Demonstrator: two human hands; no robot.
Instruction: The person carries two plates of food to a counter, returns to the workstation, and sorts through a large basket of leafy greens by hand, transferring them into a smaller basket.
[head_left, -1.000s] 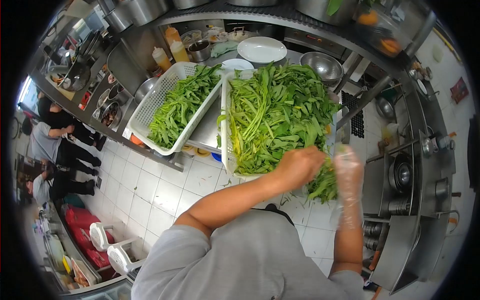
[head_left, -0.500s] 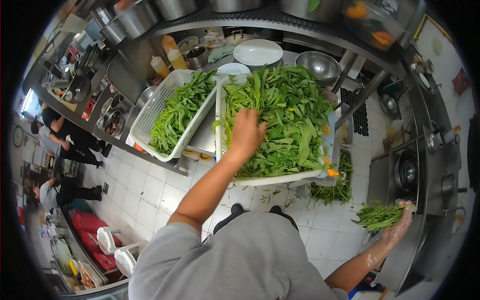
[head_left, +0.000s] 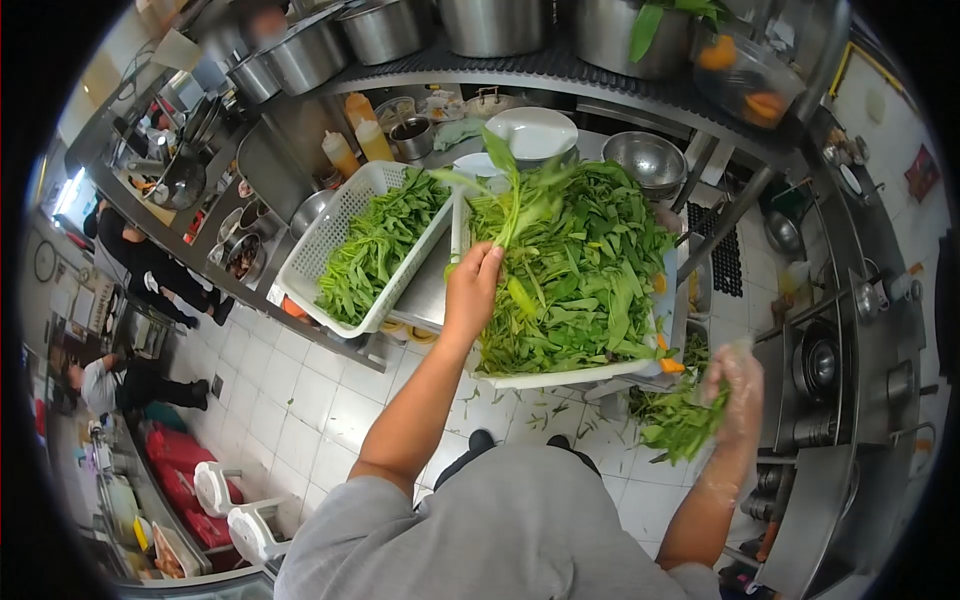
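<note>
My bare left hand [head_left: 472, 290] is closed round the stems of a few leafy green sprigs [head_left: 515, 205], raised above the large heap of leafy greens [head_left: 590, 270]. The heap fills a white crate [head_left: 560, 379] in front of me. My right hand [head_left: 738, 395], in a clear plastic glove, grips a bunch of leafy greens [head_left: 678, 418] out to the right of the crate; motion blurs this hand. Left of the big crate, a white perforated basket [head_left: 312, 262] holds more greens [head_left: 385, 235].
A metal shelf with several steel pots [head_left: 495, 25] runs overhead. Behind the greens are a white oval dish [head_left: 535, 128], a steel colander [head_left: 645, 160] and sauce bottles [head_left: 340, 152]. Leaf scraps [head_left: 540, 412] lie on the tiled floor. Two people [head_left: 150, 260] stand far left.
My left hand has lifted sprigs out of the heap. My right hand has swung inward, toward the crate, with its bunch of greens.
</note>
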